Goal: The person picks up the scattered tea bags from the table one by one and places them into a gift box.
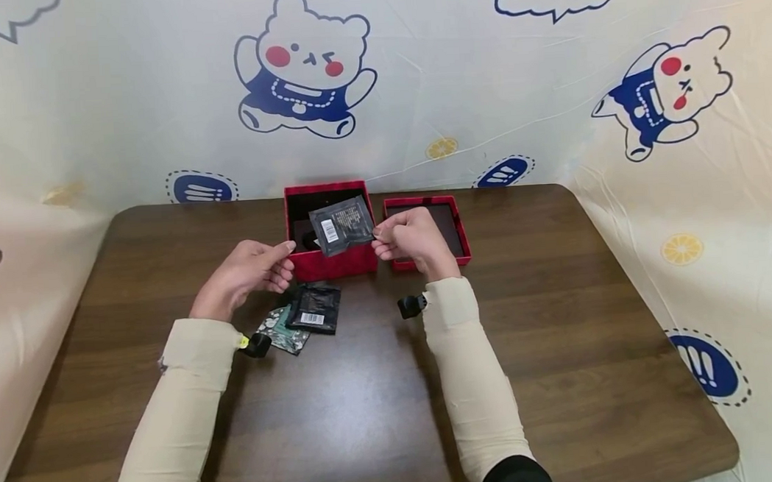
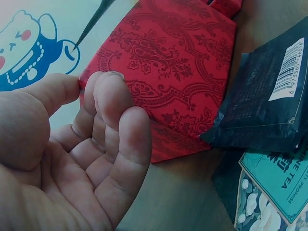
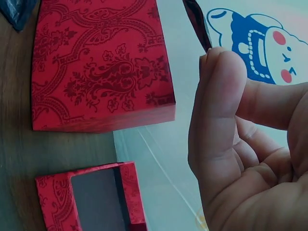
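Over the open red box [image 1: 334,264], my right hand [image 1: 412,241] pinches the right edge of a black tea sachet [image 1: 341,225]. Its label side with a white barcode faces up. In the right wrist view only a thin dark edge of that sachet [image 3: 197,21] rises from the fingertips. The left hand [image 1: 248,273] pinches the box's near left corner; the left wrist view shows the thumb at the corner of the patterned red box [image 2: 168,62]. Below the box lie another black sachet [image 1: 315,308] and a green floral sachet [image 1: 285,330], partly overlapped. A dark item shows inside the box.
The shallow red lid [image 1: 464,247] lies inside up, right of the box and partly behind the right hand. Behind the brown wooden table [image 1: 563,318] hangs a white cloth [image 1: 428,69] with bear prints. Each wrist carries a small black camera [image 1: 411,306].
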